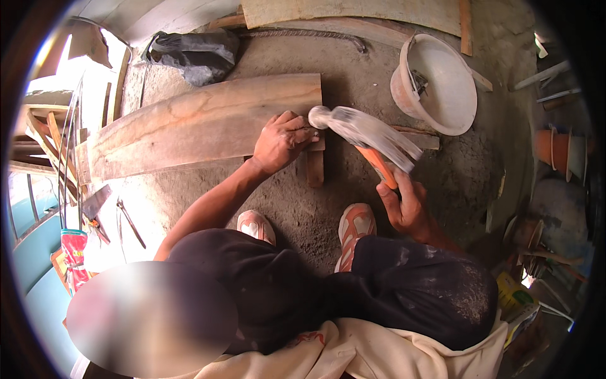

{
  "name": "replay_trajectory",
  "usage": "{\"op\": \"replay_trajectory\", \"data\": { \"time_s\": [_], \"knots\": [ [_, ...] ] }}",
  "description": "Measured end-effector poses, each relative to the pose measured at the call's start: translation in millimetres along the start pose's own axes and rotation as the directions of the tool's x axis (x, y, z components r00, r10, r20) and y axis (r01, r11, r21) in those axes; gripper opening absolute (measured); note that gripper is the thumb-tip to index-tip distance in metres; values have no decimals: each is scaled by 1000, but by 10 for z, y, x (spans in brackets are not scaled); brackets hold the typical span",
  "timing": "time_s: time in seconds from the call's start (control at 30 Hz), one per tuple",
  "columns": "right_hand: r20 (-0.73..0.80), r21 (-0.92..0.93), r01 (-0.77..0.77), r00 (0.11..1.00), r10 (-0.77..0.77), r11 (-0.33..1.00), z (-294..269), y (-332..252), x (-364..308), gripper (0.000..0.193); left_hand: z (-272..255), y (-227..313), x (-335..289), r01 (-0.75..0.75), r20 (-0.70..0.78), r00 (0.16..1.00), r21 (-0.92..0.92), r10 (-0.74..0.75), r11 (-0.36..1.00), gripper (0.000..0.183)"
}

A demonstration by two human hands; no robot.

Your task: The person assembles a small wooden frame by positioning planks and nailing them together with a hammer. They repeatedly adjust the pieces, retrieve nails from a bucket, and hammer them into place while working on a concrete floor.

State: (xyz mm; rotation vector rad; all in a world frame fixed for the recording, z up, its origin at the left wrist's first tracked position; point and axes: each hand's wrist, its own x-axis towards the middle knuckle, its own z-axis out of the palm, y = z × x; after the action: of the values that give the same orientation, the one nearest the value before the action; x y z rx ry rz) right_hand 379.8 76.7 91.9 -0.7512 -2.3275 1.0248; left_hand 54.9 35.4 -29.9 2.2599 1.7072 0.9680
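A wide wooden board (pixel 208 120) lies across in front of me, its squared right end near the middle of the view. At that end my left hand (pixel 285 140) rests on the wood, fingers curled and pinched; anything small between them is too hidden to name. My right hand (pixel 407 202) grips the orange handle of a claw hammer (pixel 369 126). The hammer's grey head is smeared by motion, its round striking face right beside my left fingertips. A short wooden piece (pixel 315 167) sticks out from under the board's right end.
A whitish plastic basin (pixel 442 82) with small dark metal bits stands at the right back. A black plastic bag (pixel 192 57) lies beyond the board, near a bent steel bar (pixel 309 33). Pincers (pixel 130 222) and a handsaw (pixel 96 205) lie at left. Stacked pots (pixel 555 151) stand far right.
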Motion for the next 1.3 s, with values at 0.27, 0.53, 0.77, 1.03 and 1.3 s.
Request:
{"op": "replay_trajectory", "data": {
  "time_s": [0.27, 0.53, 0.77, 1.03, 1.3],
  "knots": [
    [95, -111, -71, 992, 82, 991, 80, 88, -6, 40, -60, 19, 8, 14, 88, 996, 10, -15, 1000, 20],
    [-160, 411, 253, 966, -204, 876, -341, -34, 128, 21, -331, -181, -44, 291, -108, 956, 188, -274, 938, 46],
    [88, -191, -279, 950, 300, 941, 80, 51, 167, 25, -225, -198, -91, 356, -108, 934, 333, -340, 873, 51],
    [-538, 501, 500, 819, -198, 707, -590, -343, 478, 16, -252, -156, -87, 361, -82, 931, 363, -356, 859, 47],
    [-205, 179, -121, 966, 158, 976, -176, 13, 64, 25, -212, -171, -61, 327, -46, 939, 439, -342, 837, 43]
  ]
}}
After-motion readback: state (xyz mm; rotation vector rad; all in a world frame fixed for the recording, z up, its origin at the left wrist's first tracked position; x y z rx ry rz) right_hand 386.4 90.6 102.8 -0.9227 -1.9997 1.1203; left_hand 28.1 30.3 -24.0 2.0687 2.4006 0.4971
